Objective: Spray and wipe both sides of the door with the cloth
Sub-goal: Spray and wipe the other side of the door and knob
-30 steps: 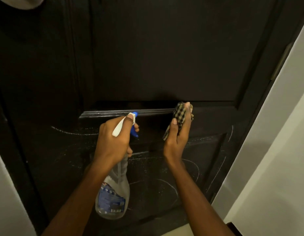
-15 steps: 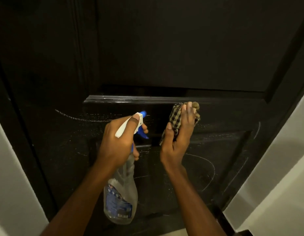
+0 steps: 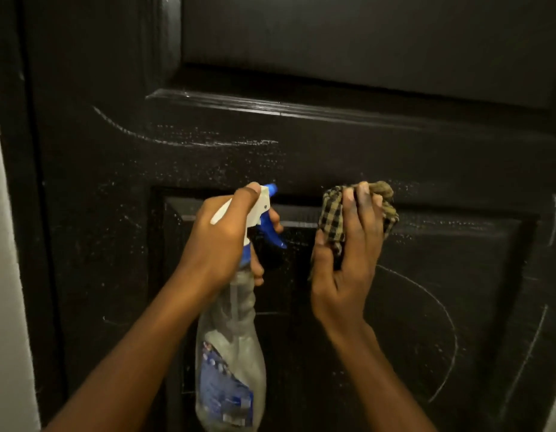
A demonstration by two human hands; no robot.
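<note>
Now lower on the door (image 3: 426, 151) than before, my left hand (image 3: 217, 241) grips the spray bottle (image 3: 230, 369) at six o'clock, while my right hand (image 3: 345, 275) clutches the cloth (image 3: 333, 219) toward three o'clock.

Left hand (image 3: 217, 241) grips spray bottle (image 3: 231, 363) by trigger head, nozzle toward dark door (image 3: 364, 145). Right hand (image 3: 348, 263) holds bunched checked cloth (image 3: 333, 219) against droplet-speckled panel.

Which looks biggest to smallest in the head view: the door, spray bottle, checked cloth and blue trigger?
1. door, fills nearly the whole frame.
2. spray bottle.
3. checked cloth, bunched and partly hidden under the right hand, so its full size is unsure.
4. blue trigger.
</note>
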